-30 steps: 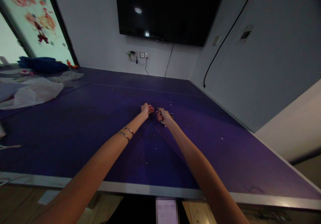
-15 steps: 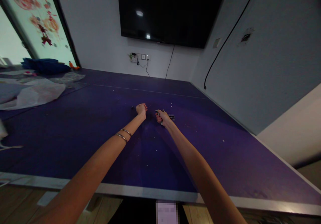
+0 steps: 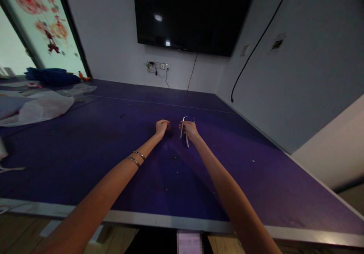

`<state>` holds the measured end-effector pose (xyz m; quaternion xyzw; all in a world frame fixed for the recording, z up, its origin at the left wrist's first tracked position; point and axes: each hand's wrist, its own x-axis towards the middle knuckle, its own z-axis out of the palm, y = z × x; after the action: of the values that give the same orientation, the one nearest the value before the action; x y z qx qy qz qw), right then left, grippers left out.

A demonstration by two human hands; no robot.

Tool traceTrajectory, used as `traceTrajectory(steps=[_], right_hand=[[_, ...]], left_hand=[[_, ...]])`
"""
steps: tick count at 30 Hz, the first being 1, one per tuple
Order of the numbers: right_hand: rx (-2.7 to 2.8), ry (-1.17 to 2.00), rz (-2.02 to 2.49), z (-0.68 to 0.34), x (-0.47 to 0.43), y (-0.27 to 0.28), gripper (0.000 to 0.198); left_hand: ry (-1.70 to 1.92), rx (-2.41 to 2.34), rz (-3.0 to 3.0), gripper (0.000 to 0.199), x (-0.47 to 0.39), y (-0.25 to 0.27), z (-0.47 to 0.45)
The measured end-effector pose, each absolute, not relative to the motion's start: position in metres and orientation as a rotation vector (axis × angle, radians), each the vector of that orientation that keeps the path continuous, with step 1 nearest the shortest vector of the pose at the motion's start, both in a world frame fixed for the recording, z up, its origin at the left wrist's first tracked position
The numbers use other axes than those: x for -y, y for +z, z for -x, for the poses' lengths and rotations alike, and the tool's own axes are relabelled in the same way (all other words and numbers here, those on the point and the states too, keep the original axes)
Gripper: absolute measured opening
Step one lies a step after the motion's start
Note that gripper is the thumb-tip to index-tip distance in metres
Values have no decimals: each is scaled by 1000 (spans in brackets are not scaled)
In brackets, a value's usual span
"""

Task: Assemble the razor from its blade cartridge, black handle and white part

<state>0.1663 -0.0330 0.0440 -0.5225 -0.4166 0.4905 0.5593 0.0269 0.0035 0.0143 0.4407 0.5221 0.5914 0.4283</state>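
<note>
My right hand (image 3: 190, 129) is closed around a slim silver metal tool (image 3: 181, 130) with a thin bent tip on top and a pale curved handle below. Its exact kind is unclear, since my fingers cover the middle. Facing it across a small gap, my left hand (image 3: 162, 127) hovers low over the purple tabletop (image 3: 127, 185) with its fingers curled in. Whatever they hold, if anything, is hidden. A small black piece (image 3: 122, 115) lies on the tabletop, left of my left hand and apart from it.
Clear plastic wrap (image 3: 45, 106) and a dark blue cloth bundle (image 3: 52, 75) lie at the far left. Small white specks dot the tabletop. A wall socket strip (image 3: 159, 66) and a large television (image 3: 193, 14) are behind. The table's pale front edge (image 3: 170, 219) runs close to me.
The small black piece has moved left, from beside my left hand to farther across the tabletop. My right hand has turned the tool, which now stands more upright. My left fingers now point more rightward.
</note>
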Motion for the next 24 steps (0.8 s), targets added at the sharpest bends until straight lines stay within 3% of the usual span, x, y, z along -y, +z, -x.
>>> traceTrajectory(steps=[3, 8, 15, 20, 24], right_hand=[[1052, 996, 1257, -174, 28, 44, 9], [1350, 472, 1402, -180, 23, 42, 23], [1549, 341, 1637, -192, 37, 40, 42], [1843, 209, 2042, -196, 54, 29, 39], [1951, 193, 2084, -190, 59, 20, 37]], left_hand=[[1348, -1134, -1230, 20, 6, 20, -36], [1137, -860, -1506, 19, 16, 20, -51], [1191, -851, -1628, 18, 16, 14, -51], [1203, -861, -1542, 14, 17, 17, -47], [1171, -820, -1504, 10, 19, 19, -47]])
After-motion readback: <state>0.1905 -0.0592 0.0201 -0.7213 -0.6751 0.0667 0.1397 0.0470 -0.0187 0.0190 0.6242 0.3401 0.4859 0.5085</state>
